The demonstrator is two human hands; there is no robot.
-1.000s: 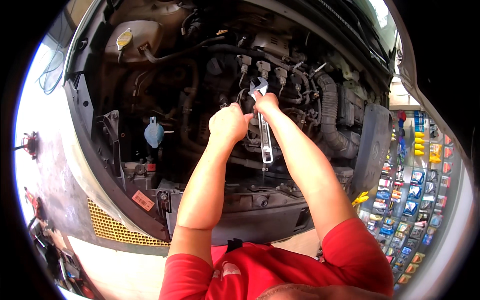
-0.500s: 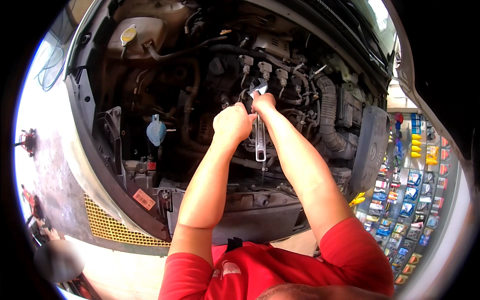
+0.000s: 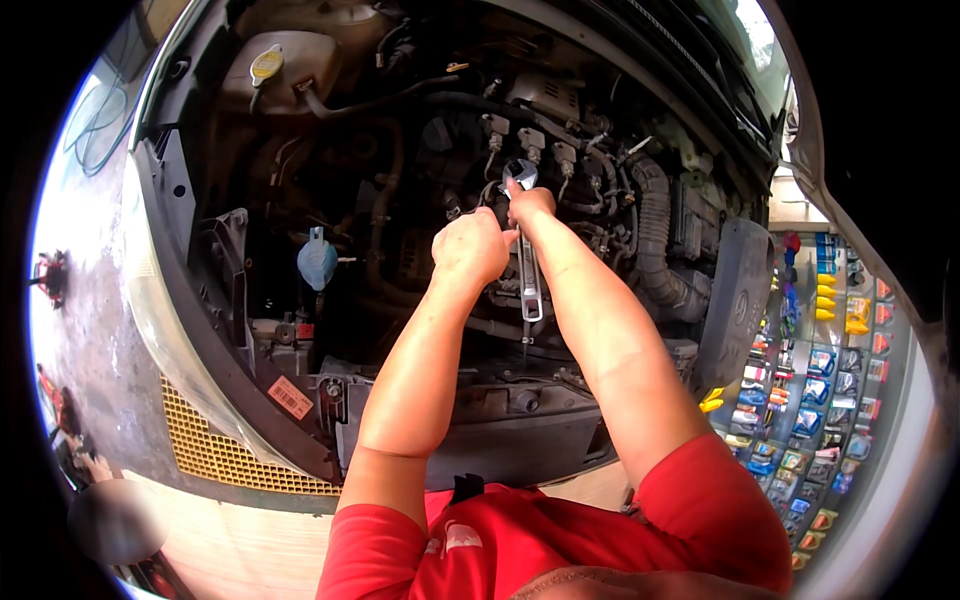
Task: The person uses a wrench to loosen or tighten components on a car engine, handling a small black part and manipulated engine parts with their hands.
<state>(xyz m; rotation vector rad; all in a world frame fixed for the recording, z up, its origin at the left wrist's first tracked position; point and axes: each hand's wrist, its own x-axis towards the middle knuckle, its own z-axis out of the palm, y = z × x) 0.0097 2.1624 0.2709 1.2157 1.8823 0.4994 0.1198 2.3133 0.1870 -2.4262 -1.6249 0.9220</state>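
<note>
In the engine bay (image 3: 340, 300) my right hand (image 3: 530, 205) is closed round a large silver adjustable wrench (image 3: 530, 290) just below its head. The head sits among hoses and fittings below a row of small grey connectors (image 3: 533, 145), and the long handle hangs toward me behind my fingers. My left hand (image 3: 470, 245) is in a fist beside the wrench, thumb toward it; what its fingers grip is hidden.
A coolant tank (image 3: 280, 75), blue filler cap (image 3: 316, 262) and ribbed intake hose (image 3: 655, 225) surround my arms. At right are a dark cover (image 3: 733, 300) and many small packaged items (image 3: 820, 380). A blurred person (image 3: 115, 522) and yellow grating (image 3: 230, 440) are lower left.
The view has shifted slightly. My hands and the wrench are a little further right in the picture, with much the same grip. The blurred person has appeared at lower left since the earliest frame.
</note>
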